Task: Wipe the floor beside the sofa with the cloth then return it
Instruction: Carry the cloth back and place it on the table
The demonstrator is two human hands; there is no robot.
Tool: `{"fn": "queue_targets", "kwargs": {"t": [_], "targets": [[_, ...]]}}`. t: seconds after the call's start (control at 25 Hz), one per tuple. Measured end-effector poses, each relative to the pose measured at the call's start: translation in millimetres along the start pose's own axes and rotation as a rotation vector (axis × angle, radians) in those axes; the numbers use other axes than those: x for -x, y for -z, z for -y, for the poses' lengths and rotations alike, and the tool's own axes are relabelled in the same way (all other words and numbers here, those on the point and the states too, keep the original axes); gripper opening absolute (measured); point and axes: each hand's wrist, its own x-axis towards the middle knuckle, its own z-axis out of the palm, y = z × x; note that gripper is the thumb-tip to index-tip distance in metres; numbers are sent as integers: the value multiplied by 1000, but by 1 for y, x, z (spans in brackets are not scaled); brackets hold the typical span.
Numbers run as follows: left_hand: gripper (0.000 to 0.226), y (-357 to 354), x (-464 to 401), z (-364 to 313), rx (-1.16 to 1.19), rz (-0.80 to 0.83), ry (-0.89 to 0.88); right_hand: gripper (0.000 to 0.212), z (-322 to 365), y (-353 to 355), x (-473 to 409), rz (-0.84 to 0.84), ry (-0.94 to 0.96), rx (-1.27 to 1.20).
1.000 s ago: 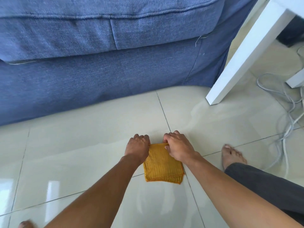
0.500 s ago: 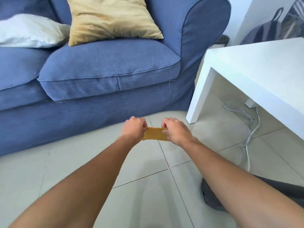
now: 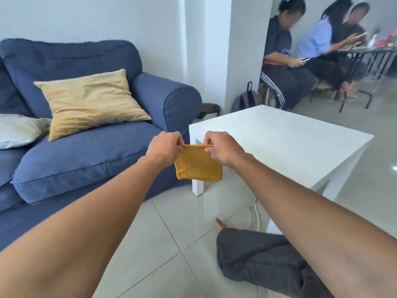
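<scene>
A folded orange cloth [image 3: 198, 166] hangs in the air, held by its top edge between both hands. My left hand [image 3: 164, 148] pinches the top left corner and my right hand [image 3: 223, 148] pinches the top right corner. The cloth hangs in front of the near corner of a white side table [image 3: 279, 145], between it and the blue sofa [image 3: 86, 151]. Pale glossy floor tiles [image 3: 161, 244] lie below, beside the sofa.
A yellow cushion [image 3: 90, 102] and a grey cushion [image 3: 17, 130] lie on the sofa. White cables [image 3: 256, 214] run under the table. My leg in dark trousers [image 3: 268, 261] rests on the floor. A backpack [image 3: 246, 100] leans against the wall; three people sit behind it.
Both hands lifted the cloth off the floor and carried it up and right, to table height. The view rose from the floor to the sofa and table.
</scene>
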Motion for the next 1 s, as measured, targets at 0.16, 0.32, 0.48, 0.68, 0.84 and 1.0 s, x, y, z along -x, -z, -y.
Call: {"fn": "queue_targets", "kwargs": {"t": [0.16,0.32,0.48,0.68,0.84,1.0], "targets": [[13,16,-20,-88,52,18,-181,12,-44,78,33,-134,-111,-25],[17,15,-40,-164,89,122,-326,16,-94,131,57,-197,-259,-57],[19,-18,-70,-216,125,206,-421,19,-155,150,63,-177,-380,-115],[19,-95,-111,-235,163,282,-359,17,-229,114,38,-159,-475,-125],[21,-147,-135,-237,191,322,-316,19,-264,88,22,-146,-513,-136],[21,-170,-138,-233,184,345,-309,19,-276,72,20,-143,-500,-117]]}}
